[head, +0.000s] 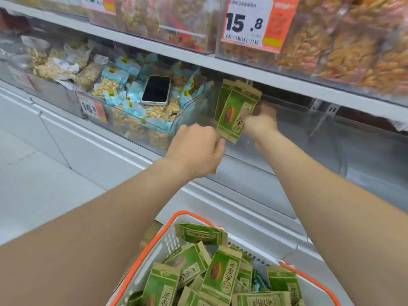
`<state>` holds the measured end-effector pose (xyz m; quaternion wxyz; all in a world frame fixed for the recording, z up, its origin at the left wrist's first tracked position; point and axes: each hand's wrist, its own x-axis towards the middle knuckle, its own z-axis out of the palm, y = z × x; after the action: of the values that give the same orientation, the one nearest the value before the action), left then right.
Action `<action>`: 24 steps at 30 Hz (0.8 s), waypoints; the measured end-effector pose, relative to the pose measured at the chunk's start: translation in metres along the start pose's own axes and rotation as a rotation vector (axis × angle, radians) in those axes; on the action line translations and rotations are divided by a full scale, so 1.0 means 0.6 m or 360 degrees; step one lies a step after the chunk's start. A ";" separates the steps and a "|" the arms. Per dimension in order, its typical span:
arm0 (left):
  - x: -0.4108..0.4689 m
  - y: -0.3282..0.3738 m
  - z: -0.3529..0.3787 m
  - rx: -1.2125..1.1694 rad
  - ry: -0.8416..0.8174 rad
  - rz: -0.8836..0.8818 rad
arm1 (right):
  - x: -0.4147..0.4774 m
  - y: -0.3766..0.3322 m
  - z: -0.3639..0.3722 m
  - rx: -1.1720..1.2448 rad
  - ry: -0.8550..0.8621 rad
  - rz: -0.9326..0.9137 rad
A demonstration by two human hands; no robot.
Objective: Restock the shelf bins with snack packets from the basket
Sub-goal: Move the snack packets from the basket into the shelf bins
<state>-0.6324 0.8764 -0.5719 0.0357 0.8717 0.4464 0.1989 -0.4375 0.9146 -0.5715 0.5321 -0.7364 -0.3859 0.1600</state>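
A bunch of green snack packets [231, 111], each printed with a brown seed, stood upright just right of the frame's centre, inside a clear shelf bin [287, 140] under the white shelf edge. The right hand [261, 121] grasped them from the right, thumb across the front packet and fingers [268, 109] curled behind the bunch. The packets' lower corner hung just above the bin's front wall.

The left hand [196, 146] was just left of the packets, at the bin's front edge, knuckles up and fingers curled under. Whether it gripped the wall or anything else could not be told.

At the bottom centre sat a white basket [154, 244] with an orange rim and handles. It was heaped with more packets [220, 270] of the same green kind, lying at all angles.

Left of the clear bin, a neighbouring bin [194, 100] held pale blue bags of nuts. A phone [156, 90] lay face up on top of them, and an orange price tag [91, 108] was fixed to that bin's front.

On the shelf above, in the upper right of the frame, clear bins of orange-brown snacks [353, 51] stood. A large price card reading 15.8 [251, 23] hung in front of them.
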 end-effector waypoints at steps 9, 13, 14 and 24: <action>0.022 -0.014 0.043 0.0105 -0.0052 0.0123 | 0.085 0.006 0.072 -0.0790 0.0062 -0.0004; 0.023 -0.022 0.052 0.0151 0.0005 0.0216 | 0.105 0.010 0.087 -0.0956 0.0074 -0.0105; 0.023 -0.025 0.055 0.0157 0.0015 0.0230 | 0.113 0.013 0.090 -0.0956 0.0083 -0.0139; 0.022 -0.027 0.062 0.0157 0.0088 0.0275 | 0.115 0.011 0.091 -0.0911 0.0225 -0.0108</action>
<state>-0.6239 0.9011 -0.6057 -0.0368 0.9019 0.3795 0.2029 -0.4249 1.0007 -0.5864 0.3334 -0.8525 -0.4018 -0.0248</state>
